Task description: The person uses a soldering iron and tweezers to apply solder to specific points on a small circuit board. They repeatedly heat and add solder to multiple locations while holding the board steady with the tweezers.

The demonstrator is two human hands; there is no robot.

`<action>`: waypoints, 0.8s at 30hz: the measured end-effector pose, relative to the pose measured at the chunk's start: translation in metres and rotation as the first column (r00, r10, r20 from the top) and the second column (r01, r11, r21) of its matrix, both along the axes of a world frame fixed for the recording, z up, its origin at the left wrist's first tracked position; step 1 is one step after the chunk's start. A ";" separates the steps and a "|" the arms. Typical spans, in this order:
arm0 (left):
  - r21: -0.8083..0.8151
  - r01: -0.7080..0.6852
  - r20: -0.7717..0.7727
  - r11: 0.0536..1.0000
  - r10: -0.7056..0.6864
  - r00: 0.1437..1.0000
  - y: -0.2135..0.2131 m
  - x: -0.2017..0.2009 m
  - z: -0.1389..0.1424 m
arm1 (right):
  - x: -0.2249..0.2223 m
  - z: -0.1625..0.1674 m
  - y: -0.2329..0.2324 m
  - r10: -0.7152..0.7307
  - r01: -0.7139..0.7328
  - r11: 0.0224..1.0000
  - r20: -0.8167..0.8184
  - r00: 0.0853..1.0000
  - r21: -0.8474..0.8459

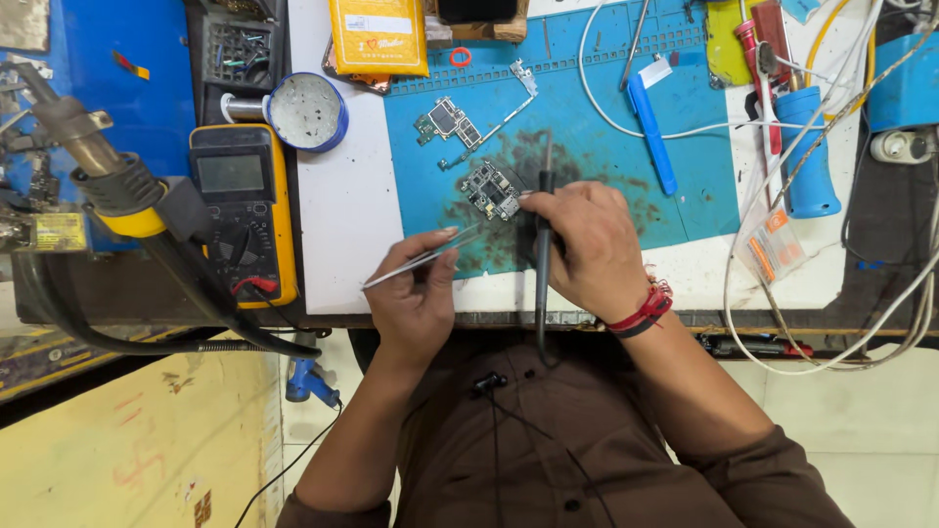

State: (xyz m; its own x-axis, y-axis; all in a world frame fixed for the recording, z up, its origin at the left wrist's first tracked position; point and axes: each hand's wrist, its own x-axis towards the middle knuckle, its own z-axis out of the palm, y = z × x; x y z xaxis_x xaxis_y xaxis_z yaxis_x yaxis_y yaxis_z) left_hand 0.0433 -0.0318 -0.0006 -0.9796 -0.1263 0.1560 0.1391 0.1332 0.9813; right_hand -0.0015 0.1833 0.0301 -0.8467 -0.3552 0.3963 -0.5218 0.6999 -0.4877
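A small circuit board [491, 189] lies on the blue work mat [704, 196]. My left hand [416, 293] grips metal tweezers [423, 259] whose tips reach toward the board's near edge. My right hand [587, 244] holds a dark soldering iron [544, 210] upright against the board's right side, fingertips touching the board. The iron's cord runs down toward my chest. A second, longer circuit board [448, 122] rests farther back on the mat.
A yellow multimeter [243, 210] and a hot-air nozzle [93, 156] stand at left. A round tin [306, 110] and yellow packet [379, 36] sit at the back. A blue pen [650, 132], blue holder [808, 147], white cables [606, 108] and screwdrivers crowd the right.
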 end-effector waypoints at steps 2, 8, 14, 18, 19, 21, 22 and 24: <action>0.103 -0.029 -0.025 0.994 0.032 0.999 0.004 -0.006 -0.003 | -0.003 0.002 -0.003 -0.023 0.023 0.999 0.000 1.000 -0.037; 0.346 -0.059 -0.066 0.936 0.087 0.994 0.013 -0.026 -0.009 | -0.012 0.004 -0.015 -0.034 0.034 0.999 -0.028 0.999 0.026; 0.217 -0.018 -0.039 0.976 0.028 0.999 0.015 -0.026 -0.013 | -0.009 -0.002 -0.002 0.010 -0.010 1.000 0.025 1.000 0.028; 0.126 0.031 -0.027 0.992 -0.028 0.999 0.020 -0.021 -0.011 | 0.008 -0.006 0.009 -0.083 0.080 0.995 -0.040 0.996 -0.061; 0.129 0.038 -0.019 0.991 -0.036 0.999 0.020 -0.023 -0.011 | 0.011 -0.007 0.012 -0.120 0.116 0.989 -0.048 0.992 -0.088; 0.069 0.035 0.002 0.997 -0.035 0.999 0.021 -0.024 -0.010 | 0.020 -0.010 0.014 -0.158 0.152 0.971 -0.021 0.987 -0.183; 0.041 0.038 0.018 0.998 -0.038 0.999 0.021 -0.024 -0.009 | 0.024 -0.010 0.015 -0.179 0.174 0.958 -0.001 0.984 -0.226; -0.023 0.036 -0.002 0.999 -0.036 0.999 0.021 -0.026 -0.008 | 0.031 -0.013 0.016 -0.164 0.189 0.925 0.104 0.981 -0.330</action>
